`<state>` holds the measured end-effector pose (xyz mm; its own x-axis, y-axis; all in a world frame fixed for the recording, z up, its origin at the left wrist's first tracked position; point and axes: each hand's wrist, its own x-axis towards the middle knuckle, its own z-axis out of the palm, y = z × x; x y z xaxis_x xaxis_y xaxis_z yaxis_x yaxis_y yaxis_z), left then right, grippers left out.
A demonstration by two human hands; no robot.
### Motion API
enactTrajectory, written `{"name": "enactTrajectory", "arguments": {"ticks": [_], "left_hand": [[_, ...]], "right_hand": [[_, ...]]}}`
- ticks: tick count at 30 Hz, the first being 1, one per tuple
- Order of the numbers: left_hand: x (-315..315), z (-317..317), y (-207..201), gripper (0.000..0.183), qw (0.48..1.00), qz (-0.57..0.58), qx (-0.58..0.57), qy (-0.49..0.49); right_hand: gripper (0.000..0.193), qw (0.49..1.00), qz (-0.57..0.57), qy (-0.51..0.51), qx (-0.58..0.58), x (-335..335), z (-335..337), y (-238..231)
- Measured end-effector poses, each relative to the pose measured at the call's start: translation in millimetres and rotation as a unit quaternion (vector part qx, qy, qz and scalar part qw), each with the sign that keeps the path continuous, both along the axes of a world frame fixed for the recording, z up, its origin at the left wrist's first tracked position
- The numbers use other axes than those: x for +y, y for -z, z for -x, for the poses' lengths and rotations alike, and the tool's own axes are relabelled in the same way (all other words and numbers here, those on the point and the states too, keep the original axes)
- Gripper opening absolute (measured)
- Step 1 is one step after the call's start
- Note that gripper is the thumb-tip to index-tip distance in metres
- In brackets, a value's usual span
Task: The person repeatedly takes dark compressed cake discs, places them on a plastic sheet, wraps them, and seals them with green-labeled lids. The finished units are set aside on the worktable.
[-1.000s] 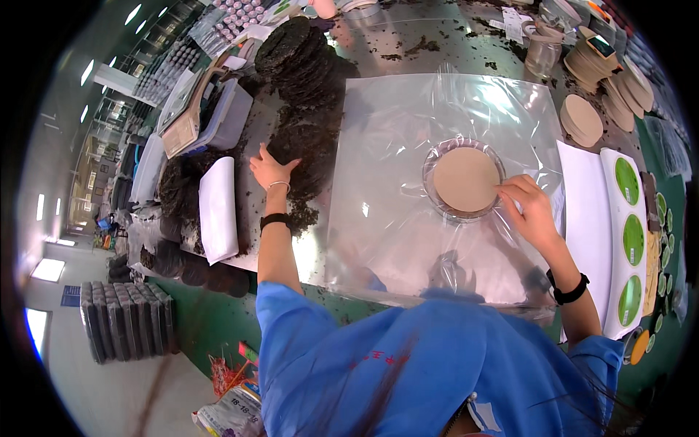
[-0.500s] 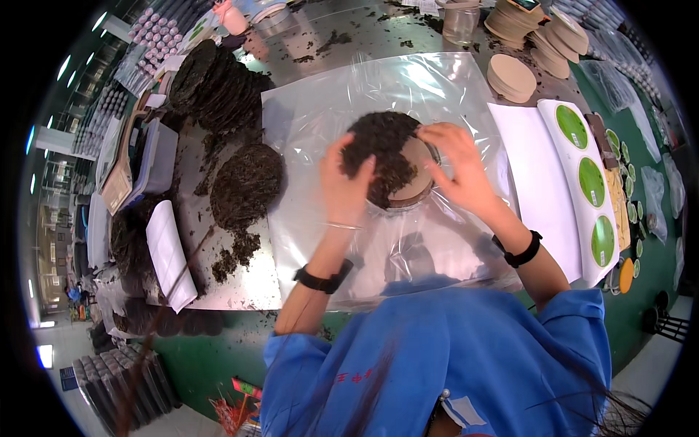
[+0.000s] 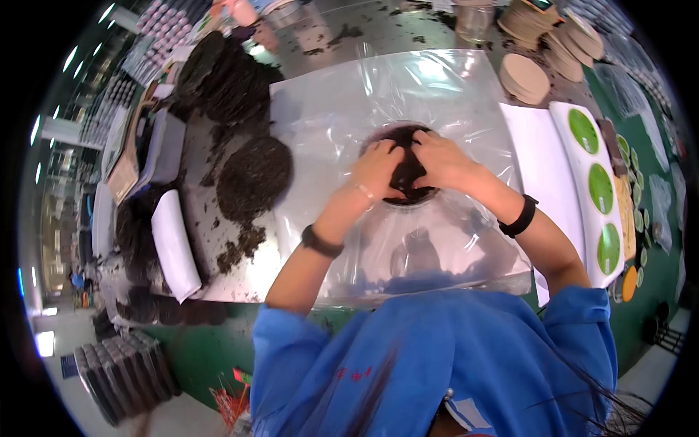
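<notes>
On the plastic sheet [image 3: 451,95], dark round cake [image 3: 405,172] — left hand [image 3: 377,169], right hand [image 3: 441,162] pressed flat on it.

Both hands [image 3: 411,166] together, fingers pressed down

Clear plastic bag [image 3: 451,240]: large, transparent, lying flat across the table's middle.
White strips with round green labels [image 3: 593,189]: right of the bag, three green discs in a row.
Small round stickers [image 3: 641,218]: green and orange, scattered along the far right edge.
Screens, signs: none.
</notes>
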<state>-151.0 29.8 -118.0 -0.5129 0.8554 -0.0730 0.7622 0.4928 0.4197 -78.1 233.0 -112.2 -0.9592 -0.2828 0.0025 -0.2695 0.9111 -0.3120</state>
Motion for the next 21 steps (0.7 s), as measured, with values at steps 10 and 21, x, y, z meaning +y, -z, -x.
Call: {"name": "enactTrajectory", "arguments": {"ticks": [10, 21], "left_hand": [[-30, -6, 15, 0.051, 0.981, -0.191, 0.024, -0.026], [-254, 72, 35, 0.071, 0.951, 0.007, 0.11, -0.29]], "right_hand": [[0.075, 1.0, -0.012, -0.005, 0.019, 3, -10, 32], [0.074, 0.999, 0.02, -0.033, -0.034, 16, -24, 17]]}}
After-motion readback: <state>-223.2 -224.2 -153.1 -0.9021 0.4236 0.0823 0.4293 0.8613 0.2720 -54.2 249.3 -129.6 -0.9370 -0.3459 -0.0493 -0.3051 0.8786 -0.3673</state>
